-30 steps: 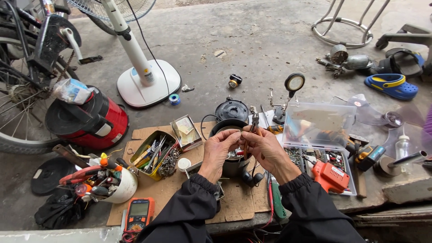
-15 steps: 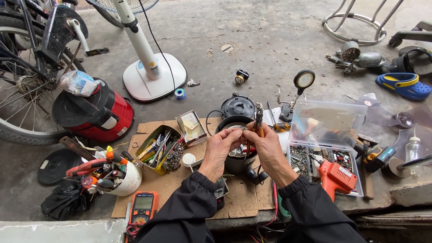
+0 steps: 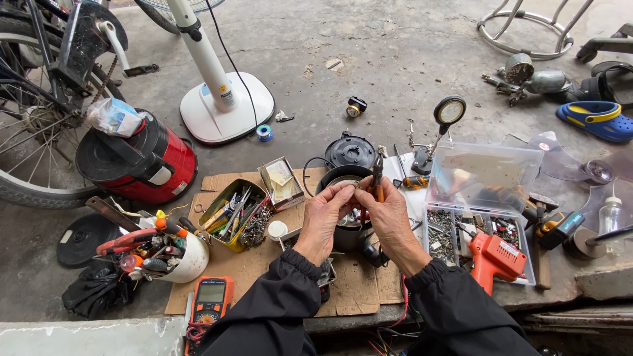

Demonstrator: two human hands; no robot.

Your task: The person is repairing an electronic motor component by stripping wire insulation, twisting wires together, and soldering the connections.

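Note:
My left hand (image 3: 327,216) and my right hand (image 3: 387,217) meet above a round black motor housing (image 3: 345,227) on a sheet of cardboard (image 3: 250,264). The fingertips of both hands pinch a small part between them; it is too small to make out. My right hand also grips pliers with orange handles (image 3: 377,175), their jaws pointing up and away. A black domed cover (image 3: 350,150) lies just beyond the housing.
An open tin of hand tools (image 3: 234,214) and a white tub of tools (image 3: 178,260) sit to the left, a multimeter (image 3: 210,300) at the near edge. Right: a clear parts box (image 3: 484,191), an orange glue gun (image 3: 498,257). Beyond: fan base (image 3: 227,112), red cooker (image 3: 142,161), bicycle wheel (image 3: 26,132).
The view has shifted slightly, so everything sits a little further right and lower. Both hands have stayed together over the housing, with the pliers still upright in the right hand.

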